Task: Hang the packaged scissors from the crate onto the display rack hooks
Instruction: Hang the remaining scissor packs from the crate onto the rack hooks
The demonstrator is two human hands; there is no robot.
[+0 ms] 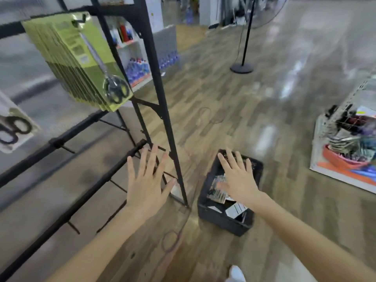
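1. Crate [227, 217] sits on the wooden floor just right of the display rack's [162, 110] front post, low in the view and below both hands.
2. Right hand [237, 178] hovers directly above the crate's opening, fingers spread and straight, holding nothing. It is clearly the nearer hand to the stock.
3. Left hand [147, 180] is also flat and spread, gripping nothing; it floats in front of the rack's lower bars, beside the post and apart from the crate.
4. Inside the crate lie a few flat carded packs [218, 191], tilted and overlapping toward the left wall, with some pale pieces nearer the front. Blur keeps me from telling whether every one is a scissors pack or which way each long axis runs; the topmost card seems to lie roughly along the crate's length.
5. Up on the rack, a thick row of green scissors packages [81, 64] already hangs from an upper hook [78, 20], long axes vertical, handles at the bottom. Another pack [12, 127] shows at the left edge.
6. Judgement: the next move is a straight drop of the right hand into the crate to pinch a card near its hang hole, then a lift up and leftward across the post to a hook. Bare lower pegs [117, 185] stand near the left hand.
7. Risk: overlapping cards may come up together.
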